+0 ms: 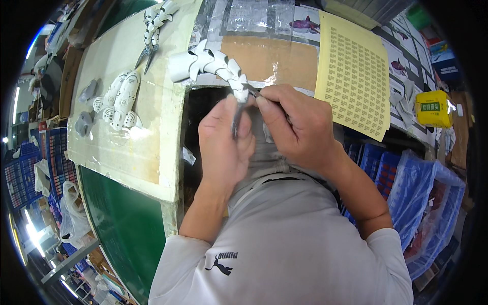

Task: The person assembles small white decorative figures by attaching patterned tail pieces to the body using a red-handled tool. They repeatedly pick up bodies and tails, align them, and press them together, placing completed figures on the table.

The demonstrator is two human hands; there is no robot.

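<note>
White plastic segments make up the jointed piece [217, 65] that the person holds up in front of them, just beyond the near edge of the surface [147, 162], its broad end arching away to the upper left. At its narrow end, the left hand [225, 137] grips it with thumb and curled fingers, a dark grey fin [236, 121] running down beside the thumb. The right hand [297, 122] pinches a small dark part at that same end between thumb and forefinger, close by the left; from here I can't make out what that part is. Farther left on the surface lie white shell parts [125, 96], with two small grey pieces [85, 122] beside them, and above these a similar jointed piece [154, 28] with dark tail fins. Beyond the hands there's a brown panel [269, 60], and to its right a yellow sheet [353, 76] of small printed labels. Farther right stands a yellow container [432, 109], with a bin lined in bluish plastic [418, 198] below it.
</note>
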